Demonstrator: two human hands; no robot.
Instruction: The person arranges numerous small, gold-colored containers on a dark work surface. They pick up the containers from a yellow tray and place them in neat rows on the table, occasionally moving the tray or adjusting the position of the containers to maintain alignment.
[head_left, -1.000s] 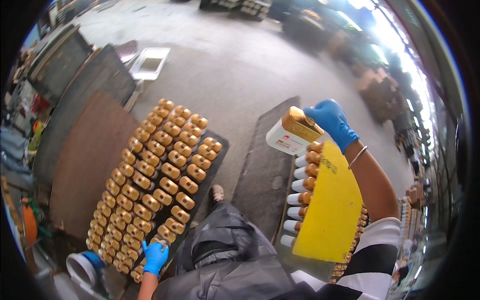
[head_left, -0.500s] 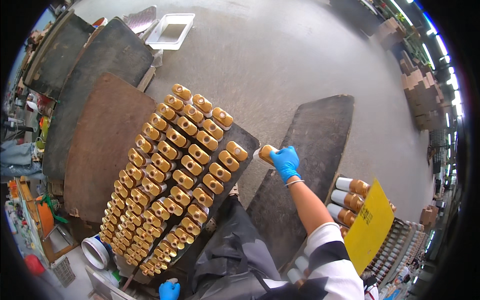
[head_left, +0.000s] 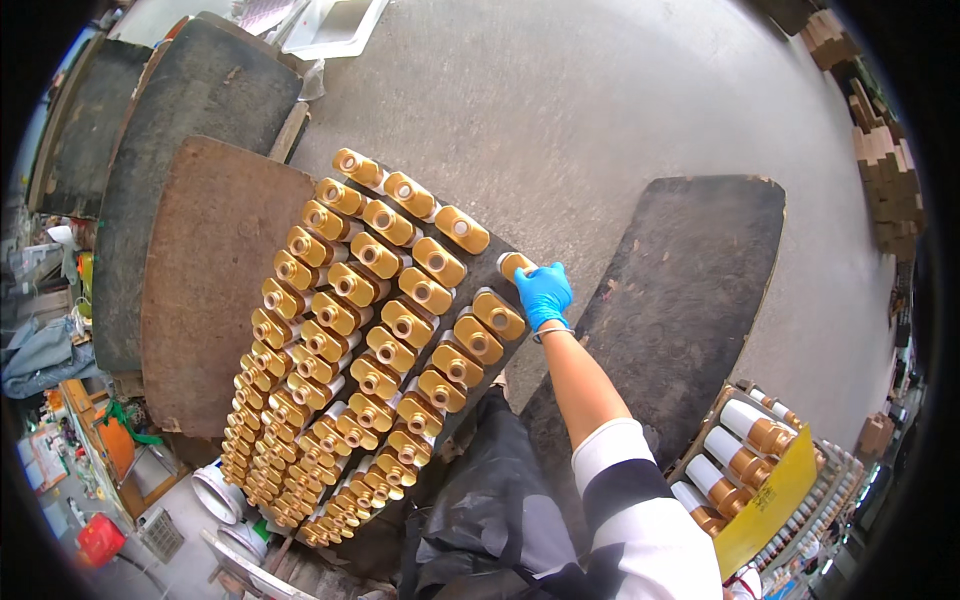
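Observation:
My right hand [head_left: 543, 293], in a blue glove, holds a gold bottle [head_left: 515, 265] at the right edge of a dark board [head_left: 508, 252]. The board carries several rows of gold bottles [head_left: 385, 350] standing upright, seen from above. The held bottle sits at the end of a row, next to another gold bottle [head_left: 498, 314]. My left hand is out of view.
An empty dark board [head_left: 690, 290] lies on the concrete floor to the right. A brown board [head_left: 215, 280] and more dark boards [head_left: 190, 100] lie to the left. A crate with white-and-gold bottles [head_left: 745, 445] and a yellow sheet [head_left: 770, 500] stands at lower right. Buckets [head_left: 215, 490] sit at lower left.
My right hand has carried a gold bottle from the crate on the right over to the board's right edge and lowered it there. My left hand has dropped out of view.

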